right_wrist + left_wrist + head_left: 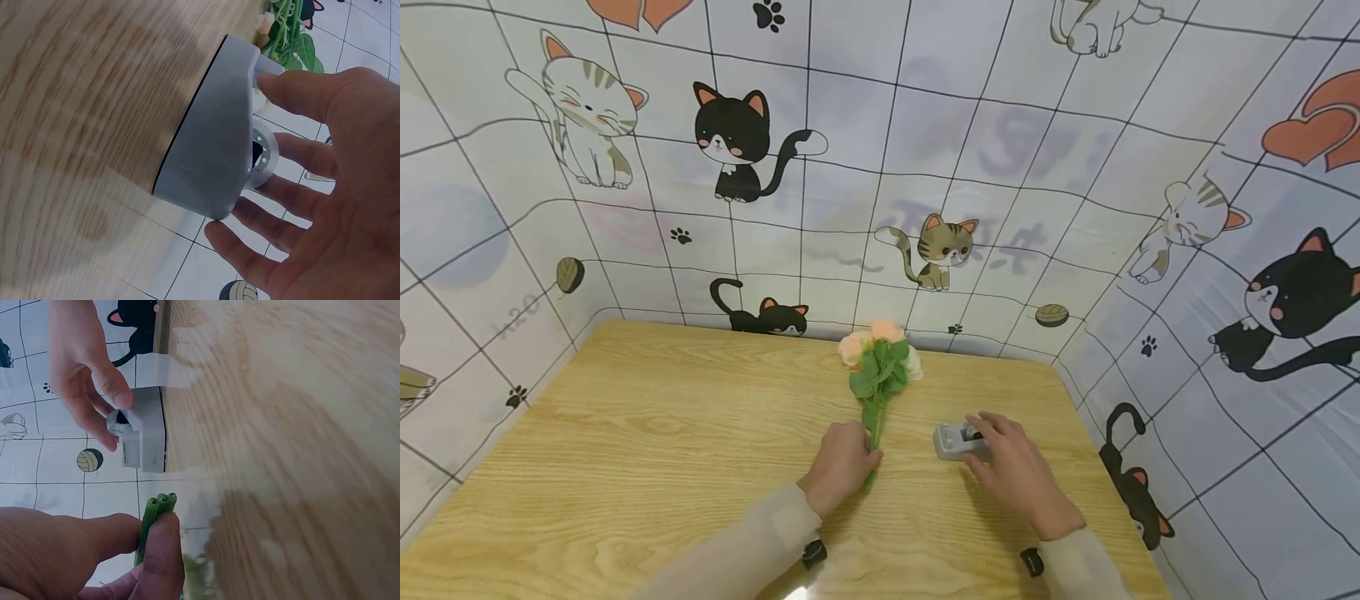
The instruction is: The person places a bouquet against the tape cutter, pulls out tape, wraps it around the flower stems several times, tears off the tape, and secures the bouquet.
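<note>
My left hand [841,467] grips the green stems [875,417] of a small bouquet near their lower end. Its pale peach and white flowers [887,332] and green leaves point toward the back of the table. In the left wrist view the cut stem ends [164,499] stick out between thumb and fingers. A grey tape dispenser [951,442] rests on the table to the right of the bouquet. Around it my right hand [1017,473] spreads loosely, thumb [294,90] close to one end and the fingers beyond the clear tape roll [269,156].
The wood-grain table [685,433] carries the bouquet and the dispenser. White cloth walls [850,125] with a grid and cartoon cats close off the back and both sides. The flower heads lie near the table's back edge.
</note>
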A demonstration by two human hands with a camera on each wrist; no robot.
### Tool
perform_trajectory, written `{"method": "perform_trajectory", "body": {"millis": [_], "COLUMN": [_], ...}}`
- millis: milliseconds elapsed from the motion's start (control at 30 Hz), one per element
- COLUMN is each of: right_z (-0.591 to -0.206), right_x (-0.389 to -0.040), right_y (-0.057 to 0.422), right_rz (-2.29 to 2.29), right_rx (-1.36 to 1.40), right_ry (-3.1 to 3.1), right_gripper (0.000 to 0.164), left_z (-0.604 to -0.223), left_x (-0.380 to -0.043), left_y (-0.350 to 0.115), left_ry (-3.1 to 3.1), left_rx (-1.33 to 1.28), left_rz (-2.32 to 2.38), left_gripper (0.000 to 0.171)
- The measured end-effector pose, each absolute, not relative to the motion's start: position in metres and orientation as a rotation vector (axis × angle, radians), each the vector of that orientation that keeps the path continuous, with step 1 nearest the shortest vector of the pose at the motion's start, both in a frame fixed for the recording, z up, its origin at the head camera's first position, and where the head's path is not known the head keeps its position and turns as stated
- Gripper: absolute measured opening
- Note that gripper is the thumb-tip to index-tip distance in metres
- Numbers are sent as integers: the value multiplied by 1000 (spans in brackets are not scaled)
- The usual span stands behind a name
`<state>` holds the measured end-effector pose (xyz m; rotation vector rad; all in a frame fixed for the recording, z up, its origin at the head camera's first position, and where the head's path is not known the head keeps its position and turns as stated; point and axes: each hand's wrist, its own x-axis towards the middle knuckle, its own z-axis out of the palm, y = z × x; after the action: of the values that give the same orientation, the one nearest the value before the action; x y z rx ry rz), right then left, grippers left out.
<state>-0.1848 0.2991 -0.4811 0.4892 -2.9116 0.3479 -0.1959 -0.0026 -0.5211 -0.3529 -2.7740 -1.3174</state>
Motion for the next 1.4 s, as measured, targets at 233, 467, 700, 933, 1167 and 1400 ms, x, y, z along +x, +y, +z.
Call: {"method": "perform_trajectory", "body": {"millis": [233, 467, 700, 933, 1167, 1400], "right_z": [-483, -482, -484, -485, -485, -488], "right_x": [-195, -201, -206, -206, -206, -205], "right_y": [296, 296, 296, 295, 292, 292], "right_rz": [278, 203, 239, 235, 218, 231], "right_rx": [483, 482, 491, 478, 463, 445], "right_ry": [-2925, -2912, -2891, -2894, -2905, -2906], "right_gripper": [58, 50, 46, 46, 46, 46], "left_z": [-521, -522, -515, -510, -508, -505], "left_x": [-199, -202, -200, -192, -187, -184], "left_y": [11, 22, 30, 28, 24, 24], "left_ry": [-2819, -2837, -2879, -2869, -2851, -2879], "left_rx": [-288, -294, -273, -321, -376, -314], "left_rz": [-1361, -1390, -1370, -1275, -1204, -1074], "left_gripper": [71, 70, 57, 60, 65, 60]}}
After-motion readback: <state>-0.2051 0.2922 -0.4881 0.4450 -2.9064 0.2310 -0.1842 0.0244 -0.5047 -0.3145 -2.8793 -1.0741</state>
